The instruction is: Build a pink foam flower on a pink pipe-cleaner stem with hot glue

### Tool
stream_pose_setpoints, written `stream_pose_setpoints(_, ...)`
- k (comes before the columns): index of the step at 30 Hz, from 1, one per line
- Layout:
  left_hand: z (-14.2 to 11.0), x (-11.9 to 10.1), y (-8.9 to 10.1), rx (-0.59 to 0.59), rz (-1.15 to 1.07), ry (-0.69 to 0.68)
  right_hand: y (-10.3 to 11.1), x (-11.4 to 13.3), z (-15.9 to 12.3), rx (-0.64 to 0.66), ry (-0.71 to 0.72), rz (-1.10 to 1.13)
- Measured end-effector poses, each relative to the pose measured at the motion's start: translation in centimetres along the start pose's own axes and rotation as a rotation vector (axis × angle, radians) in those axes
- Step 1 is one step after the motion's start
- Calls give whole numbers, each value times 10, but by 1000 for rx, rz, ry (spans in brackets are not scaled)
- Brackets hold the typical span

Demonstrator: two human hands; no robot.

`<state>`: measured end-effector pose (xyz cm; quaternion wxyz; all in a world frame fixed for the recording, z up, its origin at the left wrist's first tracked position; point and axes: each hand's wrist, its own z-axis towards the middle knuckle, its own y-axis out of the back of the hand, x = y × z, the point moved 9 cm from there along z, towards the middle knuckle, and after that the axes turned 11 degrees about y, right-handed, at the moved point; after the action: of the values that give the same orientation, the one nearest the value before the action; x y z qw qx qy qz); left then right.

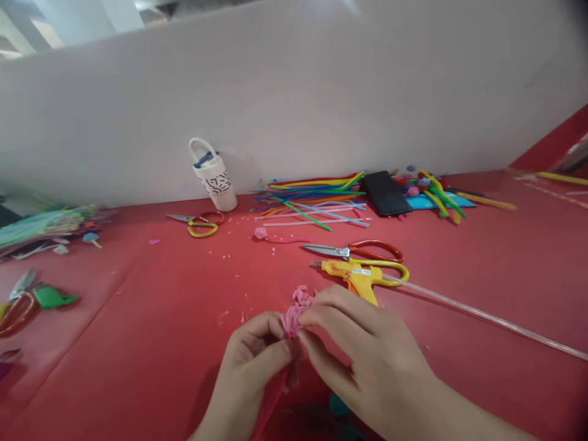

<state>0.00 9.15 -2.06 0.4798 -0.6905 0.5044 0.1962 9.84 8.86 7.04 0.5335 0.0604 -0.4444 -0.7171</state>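
Pinching a small pink paper flower [291, 320] between them, both hands sit low over the red bench [151, 318], in front of the yellow glue gun [361, 277]. The left hand [250, 361] grips the pink stem under the flower head with thumb and curled fingers pressed together. The right hand [367, 361] closes its thumb and fingertips on the flower's right side, touching the petals. A few loose pink scraps [301, 295] lie just behind the flower, between it and the glue gun.

The glue gun lies on its side with a clear glue stick [487, 316] running out of its back towards the right. Just behind the glue gun rest scissors with red handles [353, 250], blades pointing left. Left of those scissors, a second pink flower on a stem [275, 236] lies flat. Further behind the glue gun, a heap of coloured straws [312, 196] lies by the white wall, with a black phone [386, 192] just to its right and more small flowers on coloured stems [432, 190] beyond the phone. Well to the left of the glue gun, yellow-handled scissors [199, 224] lie near a small white bag with dark marks [215, 177]. At the far left edge lie a stack of coloured sheets [46, 223] and a green scrap [52, 297].
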Motion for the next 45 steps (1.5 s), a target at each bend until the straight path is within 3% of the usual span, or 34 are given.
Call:
stream_pose_setpoints(12, 1, 2, -2, 56, -82, 24, 3, -2, 0, -22, -22, 12)
stream_pose_setpoints(45, -2, 0, -2, 49, -32, -10, 2, -1, 2, -23, -23, 52)
